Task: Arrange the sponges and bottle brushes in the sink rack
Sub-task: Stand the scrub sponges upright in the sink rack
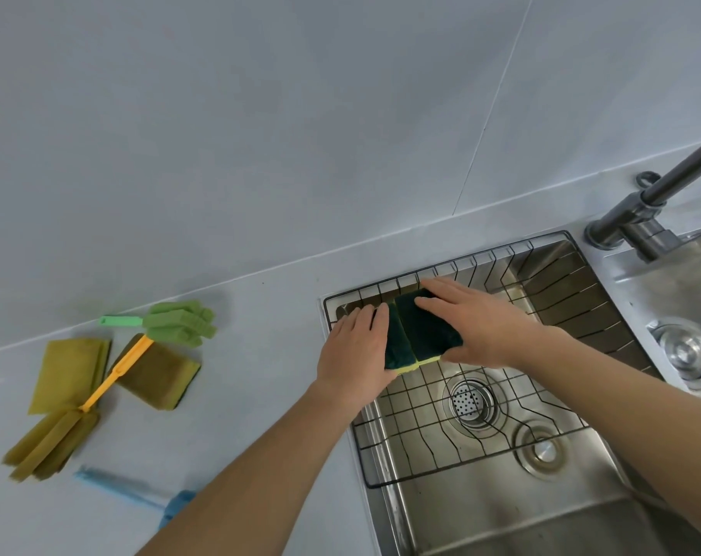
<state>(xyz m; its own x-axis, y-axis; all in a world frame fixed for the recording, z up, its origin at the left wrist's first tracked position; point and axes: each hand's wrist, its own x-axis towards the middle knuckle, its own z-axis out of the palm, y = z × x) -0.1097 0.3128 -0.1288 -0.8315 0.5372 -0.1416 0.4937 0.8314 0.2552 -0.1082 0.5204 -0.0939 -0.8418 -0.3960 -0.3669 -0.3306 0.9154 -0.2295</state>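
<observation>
- Wire sink rack (pixel 477 455) sits inside the steel sink (pixel 501 515), its rim along the sink's left and far edges.
- Two sponges lie side by side in the rack's far-left corner, dark green scouring faces up, yellow foam showing at their near edges. They touch each other along one long side.
- Left sponge (pixel 397 347): partly covered by the left hand (pixel 355 355). The fingers lie flat and close together over its left edge, palm down; no pinch seen.
- Right sponge (pixel 429 327): the right hand (pixel 481 327) rests on its far and right sides. The fingers are extended and slightly spread across the top; the thumb runs along the near right edge.
- On the bench (pixel 260 375), left of the sink and well apart from it, the remaining items:
  - a yellow sponge (pixel 70 371), lying flat;
  - a brownish sponge (pixel 156 375) with a dark underside, just beside it;
  - an orange-handled bottle brush (pixel 116 373) with a yellow foam head at the near end, its handle lying between the two sponges and overlapping the brownish one;
  - a green bottle brush (pixel 172 321), foam head touching the orange handle's far end;
  - a blue bottle brush (pixel 120 489), nearest the camera, partly hidden by the left forearm.
- Faucet (pixel 653 202) stands at the sink's far right corner.
</observation>
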